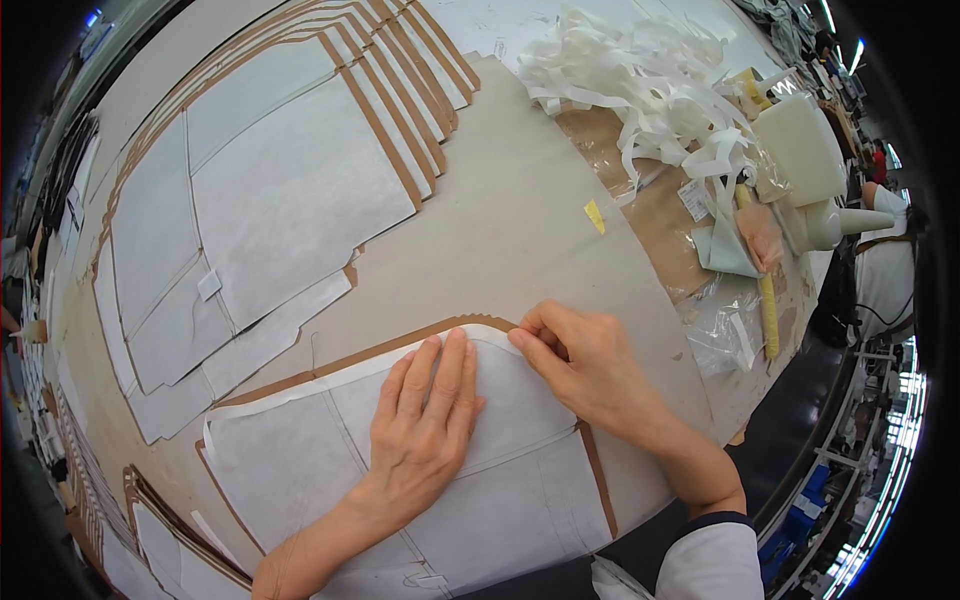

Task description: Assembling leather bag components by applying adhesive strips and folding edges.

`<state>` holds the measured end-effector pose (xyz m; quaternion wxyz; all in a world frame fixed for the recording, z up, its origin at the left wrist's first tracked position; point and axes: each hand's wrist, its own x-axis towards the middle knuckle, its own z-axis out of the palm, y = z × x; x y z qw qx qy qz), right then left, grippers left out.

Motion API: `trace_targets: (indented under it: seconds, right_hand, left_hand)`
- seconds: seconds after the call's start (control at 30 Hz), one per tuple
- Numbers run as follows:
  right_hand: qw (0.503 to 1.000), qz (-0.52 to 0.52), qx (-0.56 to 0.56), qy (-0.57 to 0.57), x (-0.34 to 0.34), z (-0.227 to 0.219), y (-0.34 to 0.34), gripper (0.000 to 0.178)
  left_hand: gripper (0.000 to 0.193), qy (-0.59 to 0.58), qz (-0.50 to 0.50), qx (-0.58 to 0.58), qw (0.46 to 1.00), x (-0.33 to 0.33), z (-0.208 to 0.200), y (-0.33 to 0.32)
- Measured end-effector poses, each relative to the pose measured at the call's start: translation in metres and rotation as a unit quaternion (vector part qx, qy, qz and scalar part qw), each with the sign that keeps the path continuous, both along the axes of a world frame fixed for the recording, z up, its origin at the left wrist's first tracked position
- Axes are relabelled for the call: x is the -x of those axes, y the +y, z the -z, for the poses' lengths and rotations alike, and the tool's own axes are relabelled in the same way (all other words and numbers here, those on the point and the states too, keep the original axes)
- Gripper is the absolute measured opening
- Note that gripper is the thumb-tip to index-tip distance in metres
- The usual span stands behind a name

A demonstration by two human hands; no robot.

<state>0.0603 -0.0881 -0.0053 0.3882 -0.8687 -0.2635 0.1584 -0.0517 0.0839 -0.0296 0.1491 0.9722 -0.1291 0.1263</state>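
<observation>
A sewn panel [520, 450] with a whitish backing and seam lines lies on the table in front of me, its brown border [375, 352] showing along the far side. A narrow white tape [300, 390] follows that border and bends round at the far right corner. My left hand [425, 425] lies flat on the panel, fingers stretched, with the fingertips on the tape. At the corner, my right hand [590, 365] is closed in a pinch on the tape at the panel's edge. Its thumb and fingers partly hide the pinched spot.
Overlapping similar panels [290, 150] fan out at the far left; more panels [180, 540] lie near left. A heap of white tape strips [640, 80] sits at the back right. Beside it are a pale bottle with a nozzle [825, 225], a yellow stick [768, 310] and clear plastic [722, 325].
</observation>
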Motion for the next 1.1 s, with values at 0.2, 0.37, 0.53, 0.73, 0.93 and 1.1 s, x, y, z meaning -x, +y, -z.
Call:
trace_targets:
  seconds: [0.2,0.37,0.53,0.73,0.93,1.1]
  right_hand:
    - [1.000,0.003,-0.004,0.006,-0.002,0.002,-0.001,0.016]
    - [1.000,0.000,-0.003,0.008,0.000,-0.001,-0.006,0.015]
    - [0.999,0.019,-0.027,0.018,0.008,-0.001,-0.018,0.013]
    - [0.999,0.019,-0.011,0.039,0.007,-0.002,-0.018,0.012]
    - [0.999,0.012,0.007,0.038,0.003,-0.001,-0.017,0.014]
    - [1.000,0.008,0.029,0.006,0.003,-0.003,-0.016,0.014]
  left_hand:
    - [0.060,0.003,-0.012,0.003,1.000,-0.004,0.000,-0.004]
    - [0.061,-0.006,-0.005,0.005,1.000,-0.011,0.003,-0.004]
    - [0.058,-0.006,0.005,-0.031,0.999,-0.010,0.002,-0.005]
    - [0.059,-0.001,0.010,-0.042,0.999,-0.009,-0.002,-0.006]
    - [0.059,-0.003,0.005,-0.019,1.000,-0.013,0.001,-0.014]
    - [0.057,-0.030,0.049,-0.001,0.998,-0.013,0.002,-0.019]
